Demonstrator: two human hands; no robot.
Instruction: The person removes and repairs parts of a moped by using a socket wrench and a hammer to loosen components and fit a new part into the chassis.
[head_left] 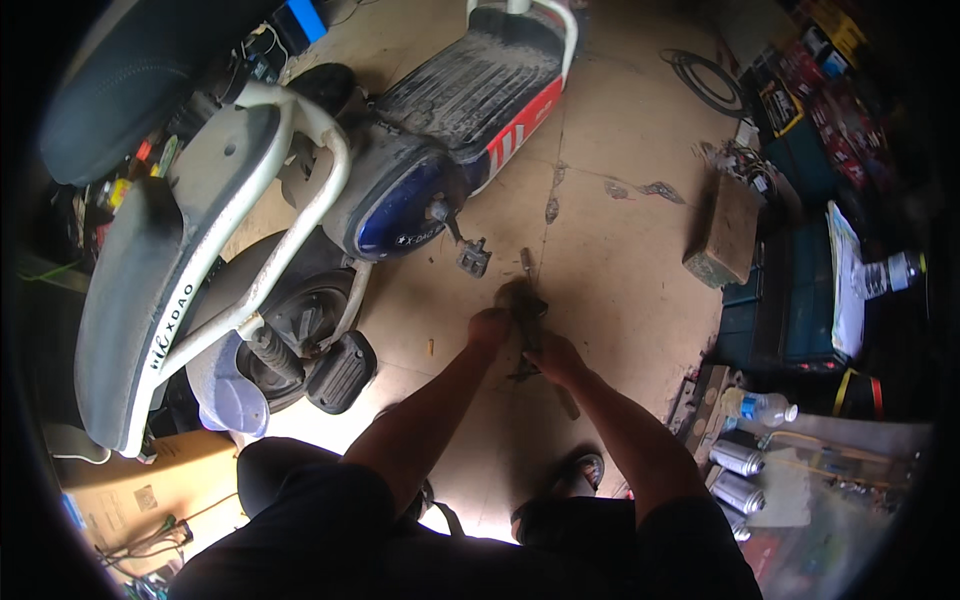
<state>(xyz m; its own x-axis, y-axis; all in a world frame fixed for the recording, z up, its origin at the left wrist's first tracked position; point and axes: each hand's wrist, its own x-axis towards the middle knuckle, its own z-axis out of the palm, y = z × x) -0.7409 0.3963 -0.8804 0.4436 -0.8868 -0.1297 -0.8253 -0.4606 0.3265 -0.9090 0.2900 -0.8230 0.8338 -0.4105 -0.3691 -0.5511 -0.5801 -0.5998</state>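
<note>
My two hands meet low over the floor, in front of my feet. My left hand (489,328) is closed against the left side of a dark, elongated part (526,312) with a rounded far end; its exact kind is too dark to make out. My right hand (558,359) is closed around the near side of the same part. A slim tool like a screwdriver (526,261) lies just beyond it on the floor. A brownish handle-like piece (568,404) shows below my right hand, and I cannot tell what it belongs to.
An electric scooter (400,190) with a blue side cover takes up the left, its pedal (473,258) reaching toward my hands. To the right are a worn block (722,230), a plastic bottle (768,409), spray cans (737,457) and a coiled black cable (705,85). A cardboard box (150,490) stands lower left.
</note>
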